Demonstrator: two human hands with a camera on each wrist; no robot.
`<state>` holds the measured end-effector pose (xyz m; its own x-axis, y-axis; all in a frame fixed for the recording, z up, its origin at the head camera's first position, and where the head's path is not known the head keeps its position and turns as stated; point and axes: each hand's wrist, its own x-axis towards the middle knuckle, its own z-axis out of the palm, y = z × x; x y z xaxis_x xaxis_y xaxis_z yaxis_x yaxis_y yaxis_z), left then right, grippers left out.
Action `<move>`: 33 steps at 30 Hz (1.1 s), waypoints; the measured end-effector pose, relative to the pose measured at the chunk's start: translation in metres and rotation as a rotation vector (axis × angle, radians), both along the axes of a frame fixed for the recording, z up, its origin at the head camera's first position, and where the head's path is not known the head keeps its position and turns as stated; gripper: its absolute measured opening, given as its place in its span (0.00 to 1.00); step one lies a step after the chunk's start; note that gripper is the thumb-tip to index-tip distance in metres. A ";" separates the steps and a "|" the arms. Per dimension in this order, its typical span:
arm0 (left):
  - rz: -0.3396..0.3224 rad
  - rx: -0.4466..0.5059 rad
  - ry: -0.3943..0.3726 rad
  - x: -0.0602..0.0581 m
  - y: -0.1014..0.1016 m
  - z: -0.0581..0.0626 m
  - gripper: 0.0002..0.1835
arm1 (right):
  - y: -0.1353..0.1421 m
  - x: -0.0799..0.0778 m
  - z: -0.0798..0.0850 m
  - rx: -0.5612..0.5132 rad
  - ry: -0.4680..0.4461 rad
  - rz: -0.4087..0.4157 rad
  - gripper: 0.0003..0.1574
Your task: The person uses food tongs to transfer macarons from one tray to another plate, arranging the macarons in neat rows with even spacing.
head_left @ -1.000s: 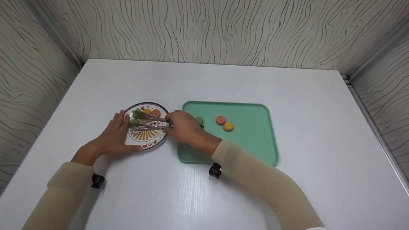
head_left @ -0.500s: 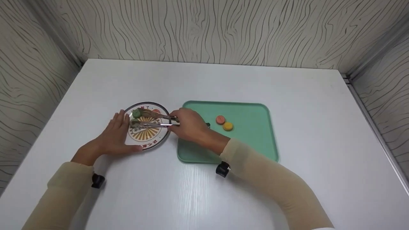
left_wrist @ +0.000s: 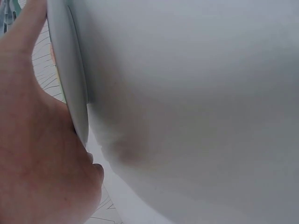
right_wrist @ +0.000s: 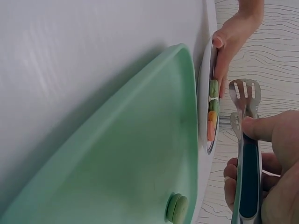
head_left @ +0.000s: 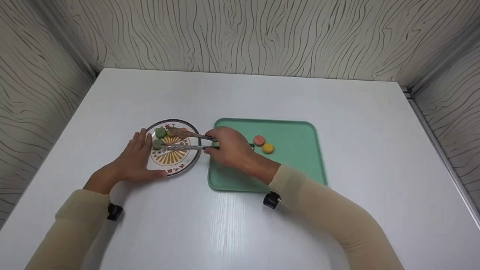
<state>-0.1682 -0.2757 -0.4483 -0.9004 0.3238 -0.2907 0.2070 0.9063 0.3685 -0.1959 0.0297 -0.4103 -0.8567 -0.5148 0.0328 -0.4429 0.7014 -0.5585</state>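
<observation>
My left hand (head_left: 133,161) touches the left rim of a round patterned plate (head_left: 168,157), fingers straight along it and thumb on the near rim. On the plate sit two green macarons (right_wrist: 213,87), a yellow macaron (right_wrist: 212,116) and a pink macaron (right_wrist: 210,131). My right hand (head_left: 232,148) grips metal tongs (right_wrist: 247,100) with dark green handles, thumb on one side and fingers curled on the other. The tongs' arms are spread apart over the plate; the right wrist view shows nothing between their slotted tips.
Right of the plate lies a green tray (head_left: 296,168). It bears a pink macaron (head_left: 258,140), a yellow macaron (head_left: 267,148) and a green macaron (right_wrist: 177,208), which my right hand hides in the head view. A patterned wall (head_left: 240,37) stands behind the white table (head_left: 240,97).
My right hand has drawn back to the right over the tray, pulling the tongs' tips rightward from the green macarons. The left hand and plate have stayed in place.
</observation>
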 end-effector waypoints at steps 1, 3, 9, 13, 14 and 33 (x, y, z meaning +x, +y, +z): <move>-0.002 0.001 0.003 0.000 0.000 0.000 0.73 | 0.002 0.000 0.000 -0.005 0.007 0.005 0.21; -0.006 -0.005 0.006 0.000 0.000 0.000 0.72 | 0.005 0.001 0.000 -0.015 0.015 0.009 0.21; -0.006 -0.007 0.020 0.001 -0.001 -0.002 0.71 | 0.012 0.004 0.000 -0.020 0.019 0.008 0.22; -0.002 -0.005 0.027 0.001 -0.001 -0.005 0.71 | 0.018 0.006 0.000 -0.032 0.029 0.022 0.22; -0.002 -0.007 0.028 0.001 -0.001 -0.005 0.71 | 0.020 0.007 0.001 -0.039 0.030 0.026 0.22; -0.006 -0.038 0.004 -0.002 -0.002 -0.005 0.73 | 0.057 0.019 0.005 -0.046 0.032 0.015 0.23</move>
